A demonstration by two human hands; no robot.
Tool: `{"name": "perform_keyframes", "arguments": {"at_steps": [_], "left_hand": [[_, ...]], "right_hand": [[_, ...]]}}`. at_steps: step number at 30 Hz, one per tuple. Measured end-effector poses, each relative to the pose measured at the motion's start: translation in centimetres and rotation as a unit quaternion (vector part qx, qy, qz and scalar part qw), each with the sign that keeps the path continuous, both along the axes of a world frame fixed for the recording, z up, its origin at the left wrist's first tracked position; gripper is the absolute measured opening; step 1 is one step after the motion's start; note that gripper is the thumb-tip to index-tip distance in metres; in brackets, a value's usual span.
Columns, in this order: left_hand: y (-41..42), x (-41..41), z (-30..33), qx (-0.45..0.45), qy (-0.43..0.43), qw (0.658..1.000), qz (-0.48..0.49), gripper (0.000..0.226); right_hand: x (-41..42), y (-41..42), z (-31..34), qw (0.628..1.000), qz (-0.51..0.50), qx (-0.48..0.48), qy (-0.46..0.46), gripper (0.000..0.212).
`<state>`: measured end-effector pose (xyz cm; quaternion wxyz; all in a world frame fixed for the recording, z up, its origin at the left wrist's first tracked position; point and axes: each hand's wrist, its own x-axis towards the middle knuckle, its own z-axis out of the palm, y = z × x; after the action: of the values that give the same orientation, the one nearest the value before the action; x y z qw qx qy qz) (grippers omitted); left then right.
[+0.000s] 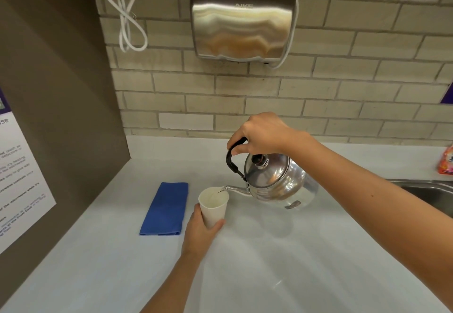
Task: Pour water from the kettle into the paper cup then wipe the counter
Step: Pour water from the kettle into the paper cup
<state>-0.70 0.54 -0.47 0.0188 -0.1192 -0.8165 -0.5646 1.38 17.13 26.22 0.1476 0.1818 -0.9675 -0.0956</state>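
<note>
A shiny steel kettle (277, 181) with a black handle hangs tilted to the left above the white counter (269, 251). My right hand (259, 135) grips its handle from above. The spout tip sits over the rim of a white paper cup (213, 204), and a thin stream of water runs into it. My left hand (199, 230) is wrapped around the cup's lower part, holding it slightly tilted toward the spout. A folded blue cloth (165, 208) lies flat on the counter just left of the cup.
A steel hand dryer (242, 22) with a looped white cable hangs on the brick wall behind. A brown side panel with a printed notice (18, 180) closes off the left. A sink (426, 190) edge and an orange packet (446, 160) are at the right.
</note>
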Motion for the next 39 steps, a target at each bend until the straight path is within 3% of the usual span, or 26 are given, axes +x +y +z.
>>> {"name": "perform_keyframes", "arguments": {"at_steps": [39], "left_hand": [[0.0, -0.1, -0.2, 0.014, 0.005, 1.0, -0.006, 0.066]], "right_hand": [[0.2, -1.0, 0.7, 0.999, 0.008, 0.041, -0.004, 0.022]]}}
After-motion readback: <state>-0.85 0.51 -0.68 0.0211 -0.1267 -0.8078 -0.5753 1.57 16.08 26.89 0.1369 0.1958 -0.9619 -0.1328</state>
